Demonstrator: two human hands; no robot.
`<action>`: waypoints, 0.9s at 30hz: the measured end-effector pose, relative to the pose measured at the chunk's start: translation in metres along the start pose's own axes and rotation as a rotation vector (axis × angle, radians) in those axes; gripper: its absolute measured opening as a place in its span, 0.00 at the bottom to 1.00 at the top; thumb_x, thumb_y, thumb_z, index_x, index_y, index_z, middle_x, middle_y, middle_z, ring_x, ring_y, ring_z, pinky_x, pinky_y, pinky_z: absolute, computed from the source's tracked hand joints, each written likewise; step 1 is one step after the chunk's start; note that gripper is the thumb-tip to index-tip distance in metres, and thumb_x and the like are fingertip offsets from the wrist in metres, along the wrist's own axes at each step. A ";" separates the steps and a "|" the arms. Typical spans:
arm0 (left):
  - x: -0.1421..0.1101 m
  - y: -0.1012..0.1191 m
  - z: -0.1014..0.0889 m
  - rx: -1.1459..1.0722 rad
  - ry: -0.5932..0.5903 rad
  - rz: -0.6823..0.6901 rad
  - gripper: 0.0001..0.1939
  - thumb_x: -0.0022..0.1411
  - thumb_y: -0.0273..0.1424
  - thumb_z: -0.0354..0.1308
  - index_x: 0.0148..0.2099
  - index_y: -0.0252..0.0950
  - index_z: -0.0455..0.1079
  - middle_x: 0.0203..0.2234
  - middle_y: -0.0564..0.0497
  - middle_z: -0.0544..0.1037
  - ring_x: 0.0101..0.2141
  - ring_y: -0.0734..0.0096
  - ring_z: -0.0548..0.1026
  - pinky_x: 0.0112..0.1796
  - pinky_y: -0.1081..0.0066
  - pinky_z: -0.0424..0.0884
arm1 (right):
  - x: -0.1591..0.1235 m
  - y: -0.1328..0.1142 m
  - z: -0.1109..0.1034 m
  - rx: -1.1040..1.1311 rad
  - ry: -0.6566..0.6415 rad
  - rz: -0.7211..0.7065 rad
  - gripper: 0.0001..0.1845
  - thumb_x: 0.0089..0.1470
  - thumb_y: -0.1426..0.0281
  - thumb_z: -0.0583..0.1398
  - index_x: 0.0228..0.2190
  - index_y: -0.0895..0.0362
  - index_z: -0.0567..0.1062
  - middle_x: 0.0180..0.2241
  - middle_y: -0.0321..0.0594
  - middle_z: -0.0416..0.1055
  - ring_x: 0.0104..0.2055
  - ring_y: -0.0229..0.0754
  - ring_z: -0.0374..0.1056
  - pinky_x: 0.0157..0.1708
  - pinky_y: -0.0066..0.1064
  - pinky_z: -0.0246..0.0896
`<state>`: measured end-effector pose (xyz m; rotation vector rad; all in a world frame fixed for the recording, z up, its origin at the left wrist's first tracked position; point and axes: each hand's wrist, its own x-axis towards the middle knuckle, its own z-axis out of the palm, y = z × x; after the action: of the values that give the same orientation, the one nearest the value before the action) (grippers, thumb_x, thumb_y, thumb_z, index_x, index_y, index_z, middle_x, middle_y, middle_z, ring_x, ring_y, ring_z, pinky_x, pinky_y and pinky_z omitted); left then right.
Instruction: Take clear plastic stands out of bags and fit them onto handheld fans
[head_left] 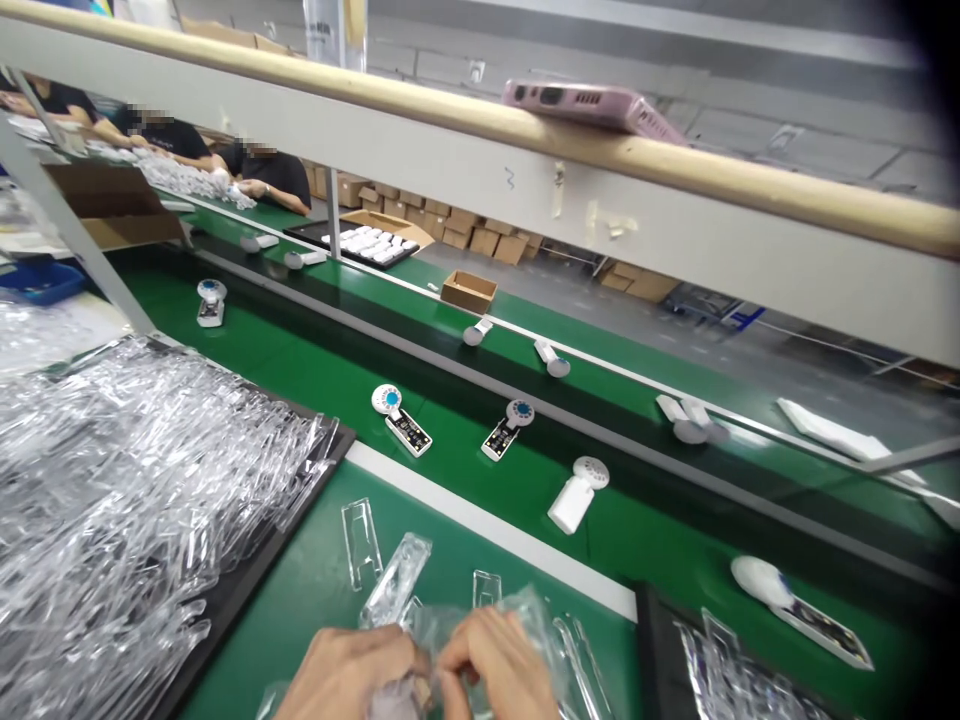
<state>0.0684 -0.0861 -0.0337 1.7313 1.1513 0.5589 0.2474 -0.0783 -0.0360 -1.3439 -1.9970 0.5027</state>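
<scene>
My left hand (352, 672) and my right hand (495, 662) are close together at the bottom, fingers curled in. Both grip crinkled clear plastic film (529, 612), which rises behind the right knuckles. A blurred shape below the left fingers cannot be made out. Just beyond lie a clear frame-shaped plastic piece (361, 545) and a wrapped clear piece (397, 580). Another small clear frame (487, 590) is ahead of the right hand, and long clear strips (581, 665) lie to its right.
A black-edged tray (255, 570) heaped with clear plastic parts fills the left; a second tray (649, 650) stands right. Beyond, a green belt (300, 375) carries white round-headed devices (574, 505), some showing circuit boards. A phone (592, 108) lies on the overhead rail. Several people sit far left.
</scene>
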 end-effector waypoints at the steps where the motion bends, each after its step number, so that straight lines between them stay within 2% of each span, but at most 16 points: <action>1: 0.000 -0.005 0.000 0.004 0.009 -0.018 0.06 0.47 0.32 0.60 0.32 0.42 0.74 0.23 0.53 0.76 0.21 0.70 0.69 0.24 0.75 0.59 | 0.003 0.004 0.004 0.088 -0.065 0.095 0.08 0.46 0.77 0.52 0.21 0.53 0.63 0.19 0.30 0.61 0.22 0.36 0.58 0.26 0.29 0.52; 4: 0.000 -0.022 0.000 -0.055 0.147 -0.142 0.03 0.46 0.30 0.59 0.26 0.39 0.68 0.22 0.55 0.72 0.22 0.72 0.66 0.23 0.77 0.57 | 0.016 0.015 0.017 0.323 -0.250 0.362 0.07 0.49 0.73 0.51 0.21 0.54 0.64 0.20 0.30 0.62 0.23 0.36 0.58 0.25 0.26 0.52; 6: 0.000 -0.032 -0.001 -0.134 0.217 -0.174 0.05 0.48 0.32 0.57 0.26 0.38 0.65 0.27 0.53 0.73 0.25 0.71 0.68 0.26 0.77 0.59 | 0.020 0.021 0.028 0.400 -0.303 0.411 0.07 0.48 0.73 0.52 0.21 0.54 0.65 0.20 0.30 0.61 0.24 0.36 0.58 0.25 0.26 0.52; 9: 0.001 -0.043 0.000 -0.310 0.219 -0.150 0.10 0.51 0.37 0.57 0.26 0.36 0.62 0.40 0.46 0.73 0.32 0.68 0.71 0.33 0.74 0.64 | 0.022 0.032 0.048 0.389 -0.270 0.398 0.06 0.49 0.73 0.51 0.24 0.54 0.66 0.21 0.31 0.63 0.24 0.36 0.61 0.25 0.25 0.54; 11: 0.000 -0.048 0.001 -0.444 0.167 -0.156 0.14 0.52 0.41 0.57 0.26 0.36 0.60 0.35 0.46 0.74 0.30 0.69 0.70 0.32 0.73 0.64 | 0.024 0.046 0.063 0.234 -0.213 0.409 0.07 0.50 0.73 0.51 0.29 0.54 0.68 0.27 0.35 0.67 0.27 0.38 0.65 0.28 0.27 0.57; 13: -0.003 -0.051 0.002 -0.529 0.155 -0.175 0.18 0.52 0.45 0.57 0.26 0.36 0.58 0.23 0.51 0.71 0.24 0.73 0.66 0.28 0.74 0.61 | 0.028 0.065 0.078 0.044 -0.188 0.427 0.10 0.49 0.75 0.51 0.33 0.55 0.69 0.34 0.41 0.68 0.30 0.41 0.67 0.31 0.31 0.59; 15: -0.006 -0.055 0.004 -0.573 0.197 -0.195 0.22 0.47 0.48 0.60 0.24 0.36 0.57 0.17 0.56 0.65 0.20 0.78 0.59 0.24 0.76 0.56 | 0.034 0.082 0.089 -0.065 -0.202 0.439 0.10 0.46 0.78 0.51 0.29 0.55 0.69 0.33 0.43 0.67 0.29 0.43 0.67 0.30 0.33 0.58; 17: -0.008 -0.058 0.006 -0.644 0.226 -0.223 0.25 0.42 0.51 0.62 0.24 0.36 0.58 0.15 0.58 0.62 0.18 0.80 0.56 0.22 0.76 0.52 | 0.038 0.091 0.095 -0.079 -0.216 0.427 0.09 0.46 0.79 0.50 0.23 0.55 0.66 0.28 0.41 0.66 0.27 0.43 0.66 0.29 0.33 0.58; 19: -0.008 -0.062 0.007 -0.726 0.198 -0.264 0.26 0.40 0.52 0.63 0.24 0.36 0.59 0.14 0.58 0.60 0.17 0.81 0.54 0.21 0.76 0.49 | 0.039 0.089 0.092 -0.073 -0.217 0.395 0.10 0.48 0.78 0.48 0.21 0.54 0.63 0.26 0.38 0.64 0.28 0.42 0.66 0.30 0.32 0.58; 22: -0.008 -0.064 0.009 -0.783 0.146 -0.358 0.24 0.38 0.48 0.66 0.27 0.36 0.62 0.12 0.60 0.58 0.16 0.82 0.54 0.21 0.77 0.50 | 0.035 0.069 0.071 -0.032 -0.216 0.309 0.09 0.53 0.75 0.47 0.24 0.53 0.61 0.27 0.36 0.64 0.27 0.38 0.64 0.29 0.28 0.58; 24: -0.008 -0.063 0.008 -0.820 0.102 -0.439 0.22 0.38 0.42 0.67 0.34 0.35 0.67 0.12 0.61 0.59 0.16 0.82 0.55 0.21 0.77 0.52 | 0.029 0.051 0.051 0.005 -0.173 0.192 0.09 0.57 0.72 0.46 0.27 0.53 0.61 0.27 0.34 0.62 0.26 0.37 0.62 0.27 0.27 0.58; 27: -0.010 -0.060 0.002 -0.886 0.043 -0.499 0.29 0.42 0.37 0.66 0.49 0.38 0.66 0.13 0.61 0.63 0.17 0.79 0.61 0.23 0.77 0.58 | 0.024 0.027 0.020 -0.037 -0.124 0.011 0.09 0.59 0.72 0.46 0.28 0.52 0.61 0.26 0.34 0.61 0.25 0.37 0.61 0.26 0.27 0.58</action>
<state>0.0391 -0.0893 -0.0867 0.6524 1.0738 0.6540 0.2453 -0.0445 -0.0595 -1.3761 -2.1096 0.5697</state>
